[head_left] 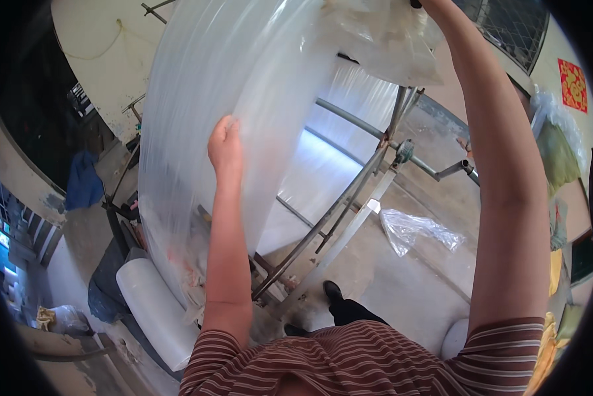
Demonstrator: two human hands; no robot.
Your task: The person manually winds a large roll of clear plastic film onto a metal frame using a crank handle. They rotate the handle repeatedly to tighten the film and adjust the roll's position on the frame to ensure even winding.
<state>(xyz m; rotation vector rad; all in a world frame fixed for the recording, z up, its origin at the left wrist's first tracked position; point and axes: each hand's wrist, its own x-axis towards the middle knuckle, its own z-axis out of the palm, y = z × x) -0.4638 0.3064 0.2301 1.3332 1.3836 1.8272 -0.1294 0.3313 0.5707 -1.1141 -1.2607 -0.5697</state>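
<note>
A tall, wide sheet of see-through plastic film (184,112) hangs in long folds in front of me, left of centre. My left hand (225,142) is closed at its surface, with a pinch of the film between thumb and fingers. My right arm reaches up along the right side, and its hand passes beyond the top edge, out of sight. Close to that wrist, a bunched, cloudy plastic bag or film (395,46) hangs at the top. Behind the film stands a metal pipe frame (349,119), with more plastic film (329,165) on its far side.
A thick roll of white film (154,310) leans at lower left, near a blue cloth (84,179). Right of the frame, a crumpled plastic bag (418,231) lies on the concrete floor (435,284). A crank handle (453,168) sticks out from the frame.
</note>
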